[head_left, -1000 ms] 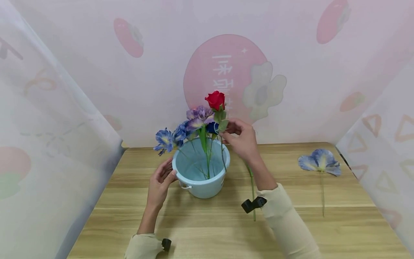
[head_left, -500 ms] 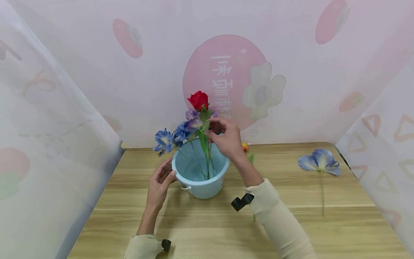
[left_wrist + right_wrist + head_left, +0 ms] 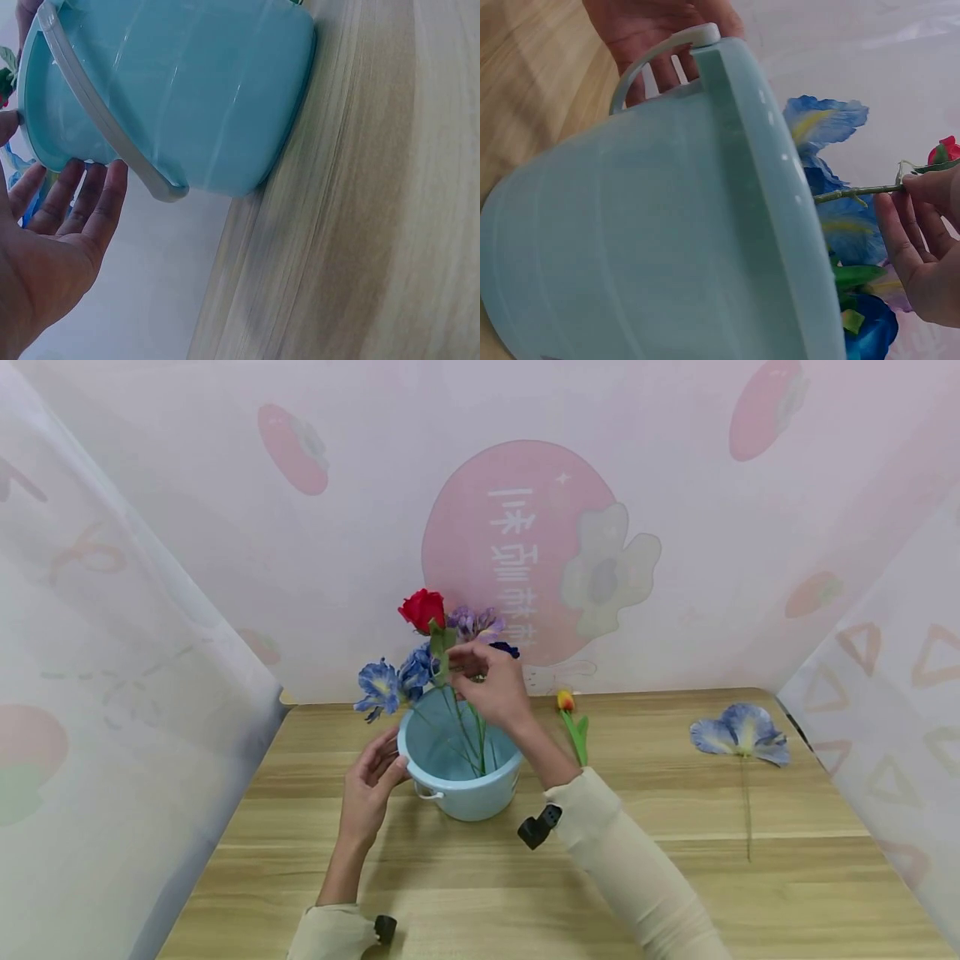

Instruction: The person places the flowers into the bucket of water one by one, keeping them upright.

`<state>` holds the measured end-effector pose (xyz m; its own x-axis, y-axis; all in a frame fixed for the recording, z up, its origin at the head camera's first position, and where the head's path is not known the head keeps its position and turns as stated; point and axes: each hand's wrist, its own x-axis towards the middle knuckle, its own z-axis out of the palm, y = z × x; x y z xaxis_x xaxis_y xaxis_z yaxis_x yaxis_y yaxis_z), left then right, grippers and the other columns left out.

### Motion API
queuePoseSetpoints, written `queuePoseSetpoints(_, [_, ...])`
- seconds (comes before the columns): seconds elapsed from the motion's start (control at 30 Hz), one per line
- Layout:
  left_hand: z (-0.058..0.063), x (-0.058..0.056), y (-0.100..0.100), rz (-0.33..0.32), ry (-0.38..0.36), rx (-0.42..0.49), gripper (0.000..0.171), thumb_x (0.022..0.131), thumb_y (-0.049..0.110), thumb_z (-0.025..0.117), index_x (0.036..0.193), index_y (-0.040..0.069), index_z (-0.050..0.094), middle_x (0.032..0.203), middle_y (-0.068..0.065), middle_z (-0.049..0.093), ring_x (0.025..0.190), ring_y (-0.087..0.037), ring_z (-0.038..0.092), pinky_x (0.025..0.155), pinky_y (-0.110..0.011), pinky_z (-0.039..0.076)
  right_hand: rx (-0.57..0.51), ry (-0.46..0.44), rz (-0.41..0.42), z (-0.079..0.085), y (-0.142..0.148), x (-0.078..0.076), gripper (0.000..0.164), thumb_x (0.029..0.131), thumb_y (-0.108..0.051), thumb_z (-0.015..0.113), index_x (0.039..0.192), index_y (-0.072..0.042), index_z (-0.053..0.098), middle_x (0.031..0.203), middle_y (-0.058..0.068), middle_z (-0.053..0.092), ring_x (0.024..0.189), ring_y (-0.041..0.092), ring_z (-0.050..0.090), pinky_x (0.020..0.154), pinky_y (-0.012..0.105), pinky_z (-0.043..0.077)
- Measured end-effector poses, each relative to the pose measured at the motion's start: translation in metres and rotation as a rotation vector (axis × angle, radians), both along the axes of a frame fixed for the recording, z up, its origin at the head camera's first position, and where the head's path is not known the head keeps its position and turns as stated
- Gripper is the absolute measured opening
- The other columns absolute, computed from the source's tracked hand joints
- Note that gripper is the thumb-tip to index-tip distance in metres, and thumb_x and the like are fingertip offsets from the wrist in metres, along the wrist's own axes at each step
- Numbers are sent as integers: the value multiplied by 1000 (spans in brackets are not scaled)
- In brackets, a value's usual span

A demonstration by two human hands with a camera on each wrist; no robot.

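Note:
A light blue bucket (image 3: pixel 468 793) stands upright on the wooden table with several artificial flowers in it. At its left side my left hand (image 3: pixel 367 789) rests fairly straight fingertips and the thumb against the rim, beside the handle (image 3: pixel 97 112). My right hand (image 3: pixel 491 681) pinches the green stem (image 3: pixel 855 193) of a red rose (image 3: pixel 423 610) below its bloom, over the bucket's opening. The rose leans left, its stem running down inside. Around it are blue irises (image 3: pixel 378 687), a purple flower (image 3: pixel 476 624) and a dark blue flower (image 3: pixel 506 649) partly behind my hand.
On the table right of the bucket lies an orange-yellow tulip (image 3: pixel 566 700) with green leaves, its lower stem hidden by my sleeve. Farther right lies a pale blue flower (image 3: pixel 742 731) on a thin stem. Printed cloth walls (image 3: pixel 360 543) enclose the table's back and sides.
My right hand has moved left across the bucket with the rose, whose bloom is now lower and farther left. The tulip's bloom has come into sight. My left hand has stayed at the rim.

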<state>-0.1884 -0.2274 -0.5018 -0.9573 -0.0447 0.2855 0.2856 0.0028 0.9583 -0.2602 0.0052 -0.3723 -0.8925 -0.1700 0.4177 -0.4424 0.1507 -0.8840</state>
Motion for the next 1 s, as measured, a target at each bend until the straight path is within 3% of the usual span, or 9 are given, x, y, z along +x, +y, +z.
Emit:
queuePoseSetpoints(0.2, [0,0,0,2,-4,1,51,106,4,66,155,1,53,146,-26,60,121,-12,71,86,-25,67,86,16,1,-6,-10,-3,31,94,3,75,124,-3,76,110,16,81,92,29,79,70,27,67])
queuePoseSetpoints(0.5, [0,0,0,-2,2,6,51,106,3,65,155,0,53,145,-24,61,122,-14,71,86,-26,67,175,-109,6,-23,-20,-8,30,98,-3,75,127,-9,76,112,12,81,92,24,79,71,28,67])
queuePoseSetpoints(1.0, [0,0,0,-4,6,5,51,106,3,65,155,0,53,147,-29,60,121,-14,71,86,-25,67,246,-257,72,-42,-26,-13,32,96,-2,76,128,-5,72,117,15,78,96,26,79,66,27,67])
